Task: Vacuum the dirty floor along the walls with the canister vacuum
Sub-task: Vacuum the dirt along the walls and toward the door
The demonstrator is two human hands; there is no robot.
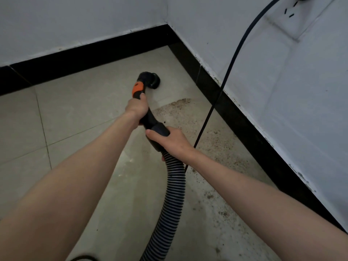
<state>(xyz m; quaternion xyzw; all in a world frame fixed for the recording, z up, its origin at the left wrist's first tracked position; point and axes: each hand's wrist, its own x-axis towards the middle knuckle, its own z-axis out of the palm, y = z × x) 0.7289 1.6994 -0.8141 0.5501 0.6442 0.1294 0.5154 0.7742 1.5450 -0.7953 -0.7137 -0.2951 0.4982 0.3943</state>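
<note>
I am looking down into a room corner at twelve o'clock, where two pale walls (pixel 282 91) meet above a black skirting board (pixel 94 59). The floor (pixel 75 110) is beige tile with thin grout lines, fairly clean toward nine o'clock. From the middle out toward five o'clock, along the right-hand skirting, a band of brown speckled dirt (pixel 216 147) covers the tiles, with a sharp edge where it meets clean floor just beside the vacuum handle.

My left hand (pixel 136 108) is wrapped tight around the black vacuum handle (pixel 148 117), just below its orange collar (pixel 137 88). My right hand (pixel 174 142) grips the cuff where the ribbed hose (pixel 169 204) joins the handle, fingers curled under it. The round nozzle (pixel 153 81) sits against the floor near the corner, short of both skirting boards. The hose runs back toward six o'clock and out of view.

A black power cord (pixel 231 63) hangs from a wall socket (pixel 291 14) at one o'clock and drops past my right wrist.
</note>
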